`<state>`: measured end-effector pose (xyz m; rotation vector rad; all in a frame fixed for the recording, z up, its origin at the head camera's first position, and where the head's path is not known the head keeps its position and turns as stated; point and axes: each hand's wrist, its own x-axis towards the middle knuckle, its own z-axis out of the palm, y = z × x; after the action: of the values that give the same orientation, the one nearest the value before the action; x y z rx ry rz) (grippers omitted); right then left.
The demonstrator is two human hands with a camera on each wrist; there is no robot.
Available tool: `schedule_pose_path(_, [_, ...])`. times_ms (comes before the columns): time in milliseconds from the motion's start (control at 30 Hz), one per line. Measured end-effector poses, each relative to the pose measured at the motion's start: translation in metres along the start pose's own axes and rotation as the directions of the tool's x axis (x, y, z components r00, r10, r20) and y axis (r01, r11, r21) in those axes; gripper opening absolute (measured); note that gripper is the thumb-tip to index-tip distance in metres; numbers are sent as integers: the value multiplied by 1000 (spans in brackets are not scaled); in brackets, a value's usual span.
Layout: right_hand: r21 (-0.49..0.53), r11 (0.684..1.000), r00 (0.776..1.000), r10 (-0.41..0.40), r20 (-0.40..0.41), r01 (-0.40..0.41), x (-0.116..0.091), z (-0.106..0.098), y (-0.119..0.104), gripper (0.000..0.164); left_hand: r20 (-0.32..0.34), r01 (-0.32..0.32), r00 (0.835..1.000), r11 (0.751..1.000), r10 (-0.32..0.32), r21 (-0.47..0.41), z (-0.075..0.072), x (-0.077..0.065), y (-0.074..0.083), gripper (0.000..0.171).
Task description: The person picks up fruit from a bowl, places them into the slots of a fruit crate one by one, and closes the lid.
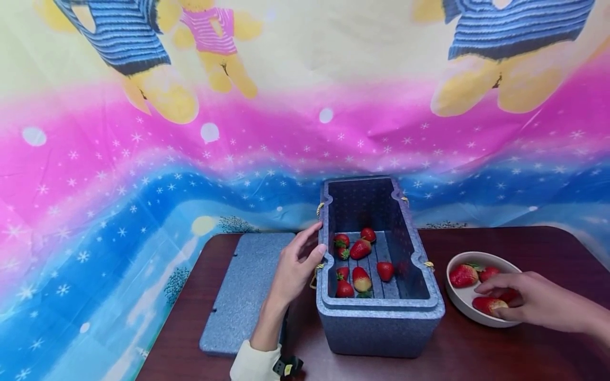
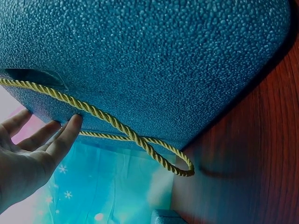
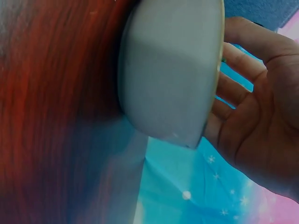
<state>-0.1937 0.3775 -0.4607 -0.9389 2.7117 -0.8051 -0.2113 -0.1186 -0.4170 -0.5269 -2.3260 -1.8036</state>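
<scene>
My left hand (image 1: 296, 267) rests its fingers against the left side of a grey foam box (image 1: 376, 328), by a twisted gold cord (image 2: 110, 119). Several strawberries (image 1: 360, 248) lie on the ribbed bottom inside. To the right, my right hand (image 1: 536, 299) reaches over the rim of a pale round bowl (image 1: 459, 309), fingers and thumb spread around strawberries. One red strawberry (image 1: 487, 305) with a pale end lies by the thumb, and another strawberry (image 1: 463, 275) sits at the bowl's far left. In the right wrist view the bowl's wall hides the fingertips.
A flat grey foam lid (image 1: 243, 296) lies on the dark wooden table (image 1: 538, 248) left of the box. Behind the table hangs a printed cloth (image 1: 286, 132) with bears and snowflakes. The box's walls rise high around the strawberries inside.
</scene>
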Motion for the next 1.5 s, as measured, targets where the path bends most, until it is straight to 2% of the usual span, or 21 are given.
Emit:
schedule_pose_path(200, [27,999,998,-45,-40,46,10,11,-1,35,-4,-2,1000,1000,2,-1,-1,0,0,51])
schedule_pose_path(467, [84,996,1000,4,-10,-3,16,14,-1,32,0,-15,1000,1000,15,0,0,0,0,51])
schedule_pose_path(600, [28,999,997,-18,-78,21,14,13,-3,34,1,-17,1000,1000,17,5,0,0,-1,51])
schedule_pose_path(700, [-56,998,989,-35,-141,27,13,9,-7,37,5,-17,1000,1000,17,1,0,0,-1,52])
schedule_pose_path(867, [-131,991,984,11,-178,-35,13,-3,-15,43,5,-14,1000,1000,14,-2,0,0,-2,51])
schedule_pose_path(967, [-169,985,972,-5,-237,-36,15,-10,-21,46,4,-12,1000,1000,12,0,0,0,-2,51])
schedule_pose_path(1067, [-228,973,943,-54,-329,-23,18,-18,-29,49,1,-7,1000,1000,7,-1,0,0,-1,51])
schedule_pose_path(1200, [-300,953,911,-92,-401,-36,22,-30,-43,57,0,-1,1000,1000,1,-2,-1,-1,-1,51])
schedule_pose_path(1367, [-335,939,900,-74,-429,-83,27,-42,-58,61,0,5,1000,1000,-5,-2,0,-1,0,51])
schedule_pose_path(1500, [-339,940,885,-126,-448,-37,33,-50,-68,64,1,4,1000,1000,-4,-8,0,0,0,51])
